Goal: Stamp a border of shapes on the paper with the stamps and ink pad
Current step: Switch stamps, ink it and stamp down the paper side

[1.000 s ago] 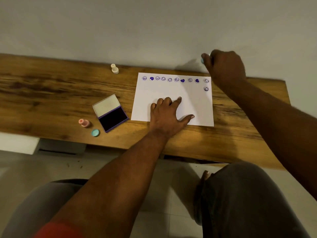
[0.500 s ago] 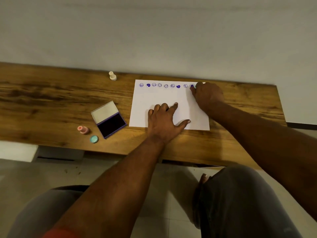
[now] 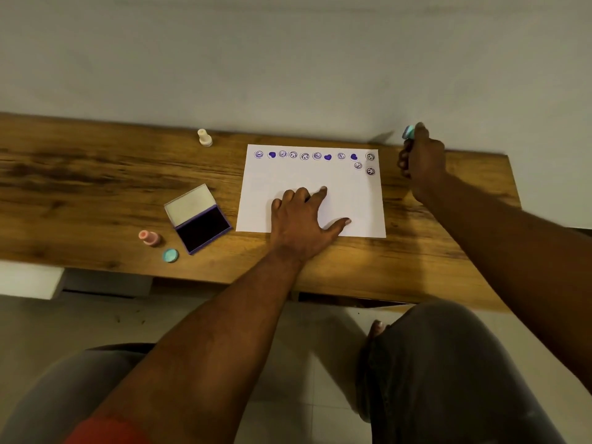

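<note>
A white paper [image 3: 288, 181] lies on the wooden table [image 3: 96, 187]. Purple smiley and heart prints run along its top edge, with two more prints below them at the right corner. My left hand [image 3: 301, 219] presses flat on the paper's lower middle, fingers spread. My right hand [image 3: 421, 158] is raised off the paper's right edge, near the wall, gripping a light blue stamp [image 3: 409, 132]. The open ink pad [image 3: 201, 227] with its dark purple pad sits left of the paper.
A cream stamp [image 3: 204, 137] stands at the back by the wall. A pink stamp [image 3: 149, 237] lies left of the ink pad, with a light blue cap [image 3: 170, 255] beside it. My knees show below the table's front edge.
Half a second ago my right hand pressed the stamp on the paper's top right area. It has since lifted away to the right, leaving a new print below the top row. My left hand stayed put.
</note>
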`<state>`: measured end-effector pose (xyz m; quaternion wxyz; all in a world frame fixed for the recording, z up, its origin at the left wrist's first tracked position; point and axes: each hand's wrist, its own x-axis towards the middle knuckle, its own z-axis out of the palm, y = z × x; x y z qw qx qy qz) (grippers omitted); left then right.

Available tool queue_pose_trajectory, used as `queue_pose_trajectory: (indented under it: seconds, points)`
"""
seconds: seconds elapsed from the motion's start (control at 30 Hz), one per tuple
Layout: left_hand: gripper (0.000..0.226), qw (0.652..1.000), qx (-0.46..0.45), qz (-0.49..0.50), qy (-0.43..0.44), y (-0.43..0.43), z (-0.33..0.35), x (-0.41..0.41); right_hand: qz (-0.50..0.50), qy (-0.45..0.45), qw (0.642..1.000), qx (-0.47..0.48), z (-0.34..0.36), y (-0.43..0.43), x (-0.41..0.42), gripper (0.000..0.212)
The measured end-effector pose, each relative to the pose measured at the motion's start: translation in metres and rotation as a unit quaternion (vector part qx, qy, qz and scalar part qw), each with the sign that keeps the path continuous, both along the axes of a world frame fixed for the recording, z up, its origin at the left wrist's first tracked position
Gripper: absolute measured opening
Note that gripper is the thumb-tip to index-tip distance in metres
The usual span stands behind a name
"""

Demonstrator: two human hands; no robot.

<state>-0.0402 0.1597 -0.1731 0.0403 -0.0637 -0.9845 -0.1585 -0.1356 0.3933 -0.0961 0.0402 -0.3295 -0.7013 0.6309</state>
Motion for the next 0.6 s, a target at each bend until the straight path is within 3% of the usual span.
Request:
queue_pose_trajectory:
  seconds: [0.33, 0.47, 0.6]
  points:
    - [0.09, 0.997, 0.074, -0.01, 0.021, -0.005, 0.01, 0.006, 0.077, 0.04, 0.993, 0.083, -0.008, -0.012, 0.016, 0.036]
    - [0.076, 0.99, 0.128, -0.01, 0.061, -0.007, 0.015, 0.012, 0.118, 0.057, 0.985, 0.108, -0.006, -0.026, 0.02, 0.032]
    - [0.062, 0.969, 0.213, 0.05, 0.118, -0.019, 0.019, 0.031, 0.186, 0.073, 0.962, 0.187, -0.006, -0.053, 0.027, 0.037]
